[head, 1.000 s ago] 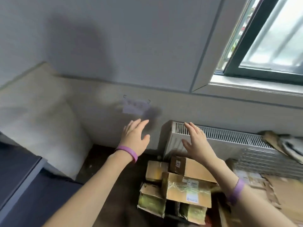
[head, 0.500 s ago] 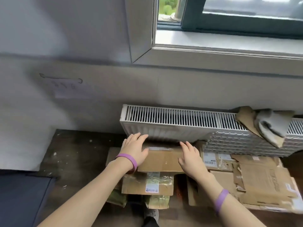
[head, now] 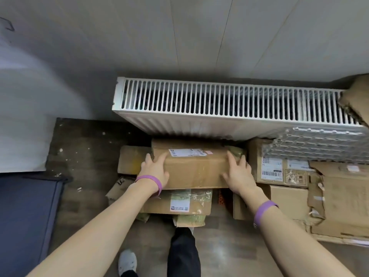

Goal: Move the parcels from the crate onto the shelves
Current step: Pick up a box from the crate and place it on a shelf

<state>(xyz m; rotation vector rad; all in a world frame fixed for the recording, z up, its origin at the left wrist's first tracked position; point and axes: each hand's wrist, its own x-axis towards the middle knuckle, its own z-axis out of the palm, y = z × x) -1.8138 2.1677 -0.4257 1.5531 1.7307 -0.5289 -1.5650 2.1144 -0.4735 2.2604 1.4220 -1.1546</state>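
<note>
While both hands press the ends of the top box (head: 194,168), we treat the lift as the step in hand. Our left hand (head: 154,170) cups its left end and our right hand (head: 238,173) its right end, fingers spread flat against the cardboard, so each grip is clamped on the box from opposite sides. Its long axis runs left to right, square to our forearms, and both hands sit equally near. It rests on a pile of parcels (head: 177,202) on the floor, its far edge tucked just under the radiator (head: 229,104). We judge it must come toward us first, then up. No crate or shelves are clearly in view.
</note>
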